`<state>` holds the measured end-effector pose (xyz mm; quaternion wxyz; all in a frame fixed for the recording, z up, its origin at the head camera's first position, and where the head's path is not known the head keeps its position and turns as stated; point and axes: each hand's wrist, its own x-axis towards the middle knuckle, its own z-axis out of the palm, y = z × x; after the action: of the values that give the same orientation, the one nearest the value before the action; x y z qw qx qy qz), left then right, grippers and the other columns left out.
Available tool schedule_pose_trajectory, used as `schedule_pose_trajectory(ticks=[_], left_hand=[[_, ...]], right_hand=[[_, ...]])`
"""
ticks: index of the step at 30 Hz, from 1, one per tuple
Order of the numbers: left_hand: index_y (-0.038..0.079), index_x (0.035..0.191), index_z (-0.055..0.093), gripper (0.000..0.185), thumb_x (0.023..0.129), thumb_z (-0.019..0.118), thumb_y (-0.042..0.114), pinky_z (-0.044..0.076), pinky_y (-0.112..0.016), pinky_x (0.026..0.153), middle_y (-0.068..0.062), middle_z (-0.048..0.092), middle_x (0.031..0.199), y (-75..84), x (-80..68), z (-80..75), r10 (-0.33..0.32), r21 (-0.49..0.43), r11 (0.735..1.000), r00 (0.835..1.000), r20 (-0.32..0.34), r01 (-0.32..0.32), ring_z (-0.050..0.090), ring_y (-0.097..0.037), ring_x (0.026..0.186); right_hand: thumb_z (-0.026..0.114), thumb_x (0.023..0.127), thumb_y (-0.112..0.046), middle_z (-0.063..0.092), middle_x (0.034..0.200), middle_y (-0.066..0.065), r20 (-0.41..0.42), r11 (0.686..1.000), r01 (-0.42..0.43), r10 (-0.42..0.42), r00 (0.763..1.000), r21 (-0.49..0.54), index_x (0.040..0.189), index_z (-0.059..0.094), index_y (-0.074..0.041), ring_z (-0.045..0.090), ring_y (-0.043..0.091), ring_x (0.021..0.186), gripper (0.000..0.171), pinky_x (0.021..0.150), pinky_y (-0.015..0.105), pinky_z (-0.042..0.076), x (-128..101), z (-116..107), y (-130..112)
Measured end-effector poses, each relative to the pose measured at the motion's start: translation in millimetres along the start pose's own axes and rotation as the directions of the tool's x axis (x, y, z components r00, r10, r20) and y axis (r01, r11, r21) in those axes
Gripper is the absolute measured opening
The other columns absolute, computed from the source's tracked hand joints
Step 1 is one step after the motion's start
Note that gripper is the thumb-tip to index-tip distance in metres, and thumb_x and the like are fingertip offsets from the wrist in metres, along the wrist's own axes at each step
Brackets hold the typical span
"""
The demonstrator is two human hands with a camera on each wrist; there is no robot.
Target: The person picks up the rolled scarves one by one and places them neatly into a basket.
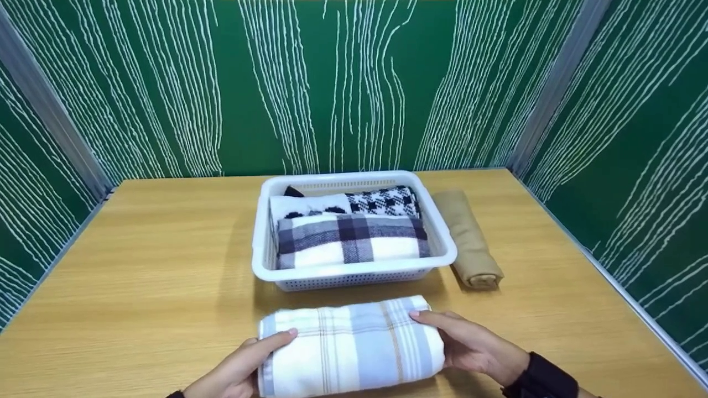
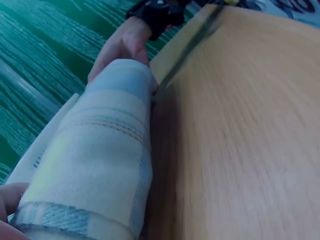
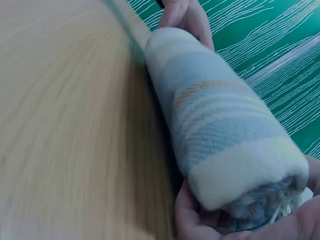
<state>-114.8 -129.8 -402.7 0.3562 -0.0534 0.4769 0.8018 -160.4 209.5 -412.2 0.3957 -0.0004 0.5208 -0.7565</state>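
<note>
Head view | both hands cup rolled striped towel (image 1: 351,345) ends on table (image 1: 138,276)

**Even Light Overhead, Blur at the Wrists**

Soft, even light fell from above across the counter (image 1: 144,265) in the head view, which was bright and mostly sharp, with no glare on the wood. The white basket (image 1: 354,273) threw a faint, diffuse shadow toward the camera and to its left, and the tan roll (image 1: 470,237) cast almost none. Straight wall edges bowed slightly outward near the frame's corners, a sign of a wide lens. Both wrist views were dimmer and cooler in tone. Motion blur smeared the wood grain in each, and the rolled striped towel (image 2: 95,155) was soft in the left wrist view, crisper in the right, with a dark shadow along its underside.
</note>
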Motion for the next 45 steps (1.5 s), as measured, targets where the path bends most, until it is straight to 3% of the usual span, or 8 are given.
schedule_pose_trajectory(ticks=[5, 9, 15, 22, 25, 30, 38, 45], left_hand=[[0.009, 0.125, 0.039, 0.045, 0.089, 0.048, 0.034, 0.038, -0.042, 0.092, -0.014, 0.054, 0.116, -3.2, -8.2, 0.5, -0.041, -0.085, 0.995, 0.997, 0.068, 0.047, 0.051, -0.026, 0.106], [0.008, 0.127, 0.039, 0.044, 0.092, 0.042, 0.034, 0.037, -0.043, 0.092, -0.019, 0.052, 0.119, -6.3, -13.9, -1.5, -0.02, -0.057, 0.998, 0.99, 0.137, 0.028, 0.05, -0.03, 0.108], [0.004, 0.124, 0.044, 0.042, 0.093, 0.041, 0.032, 0.042, -0.043, 0.087, -0.021, 0.054, 0.114, -8.7, -19.1, 0.8, 0.042, -0.016, 0.999, 0.99, 0.136, -0.04, 0.053, -0.032, 0.102], [0.006, 0.131, 0.032, 0.046, 0.094, 0.036, 0.033, 0.034, -0.047, 0.094, -0.021, 0.047, 0.124, 8.7, -27.9, 10.2, 0.039, -0.067, 0.997, 0.975, 0.22, -0.025, 0.045, -0.033, 0.112], [0.005, 0.131, 0.033, 0.047, 0.093, 0.04, 0.033, 0.034, -0.046, 0.094, -0.017, 0.05, 0.121, 21.5, -31.0, 13.4, 0.048, -0.039, 0.998, 0.986, 0.162, -0.042, 0.047, -0.03, 0.111], [0.0, 0.124, 0.04, 0.042, 0.092, 0.043, 0.027, 0.039, -0.043, 0.091, -0.011, 0.056, 0.111, 41.2, -35.1, 17.2, 0.154, 0.095, 0.982, 0.985, 0.075, -0.161, 0.052, -0.025, 0.104], [-0.002, 0.129, 0.031, 0.043, 0.093, 0.041, 0.019, 0.035, -0.044, 0.094, -0.011, 0.053, 0.116, 68.5, -31.5, 24.7, 0.286, 0.086, 0.951, 0.95, 0.123, -0.297, 0.048, -0.025, 0.109], [-0.002, 0.132, 0.022, 0.051, 0.091, 0.046, 0.016, 0.036, -0.041, 0.094, -0.012, 0.049, 0.119, 81.4, -18.2, 27.9, 0.367, 0.051, 0.928, 0.93, 0.028, -0.368, 0.048, -0.023, 0.109]], right_hand=[[0.042, 0.092, -0.023, 0.06, 0.105, 0.011, 0.033, 0.999, -0.004, 0.003, 0.999, 0.048, 0.108, 0.055, -0.004, 0.055, 0.022, 0.098, 0.028, 0.084, 0.04, 0.044, -5.4, 3.5, 2.3], [0.04, 0.093, -0.019, 0.059, 0.108, 0.011, 0.086, 0.998, 0.004, -0.009, 0.996, 0.059, 0.11, 0.056, -0.004, 0.053, 0.022, 0.101, 0.028, 0.087, 0.04, 0.042, -11.3, 3.0, 4.5], [0.037, 0.094, -0.019, 0.06, 0.107, 0.01, 0.119, 0.999, 0.019, -0.022, 0.993, 0.027, 0.11, 0.057, -0.005, 0.054, 0.021, 0.1, 0.029, 0.085, 0.039, 0.043, -20.8, 3.6, 1.1], [0.036, 0.095, -0.02, 0.057, 0.112, 0.013, 0.127, 0.999, 0.031, -0.035, 0.991, 0.038, 0.115, 0.054, -0.004, 0.051, 0.024, 0.106, 0.031, 0.091, 0.04, 0.039, -39.5, 6.2, -20.9], [0.032, 0.095, -0.015, 0.054, 0.117, 0.014, 0.188, 0.997, 0.056, -0.065, 0.98, 0.054, 0.12, 0.05, -0.003, 0.049, 0.025, 0.109, 0.033, 0.094, 0.039, 0.036, -48.0, 5.1, -33.1], [0.024, 0.095, -0.007, 0.051, 0.121, 0.014, 0.283, 0.986, 0.144, -0.163, 0.945, 0.088, 0.123, 0.047, -0.001, 0.048, 0.024, 0.11, 0.036, 0.094, 0.036, 0.036, -56.6, 4.1, -48.8], [0.03, 0.096, -0.012, 0.051, 0.121, 0.011, 0.12, 0.965, 0.233, -0.247, 0.962, 0.117, 0.123, 0.048, -0.005, 0.047, 0.02, 0.111, 0.034, 0.095, 0.033, 0.035, -56.6, 7.4, -75.5], [0.037, 0.095, -0.014, 0.056, 0.112, 0.007, -0.023, 0.93, 0.356, -0.355, 0.934, 0.088, 0.115, 0.057, -0.005, 0.05, 0.016, 0.102, 0.029, 0.089, 0.03, 0.04, -40.2, 10.2, -86.2]])
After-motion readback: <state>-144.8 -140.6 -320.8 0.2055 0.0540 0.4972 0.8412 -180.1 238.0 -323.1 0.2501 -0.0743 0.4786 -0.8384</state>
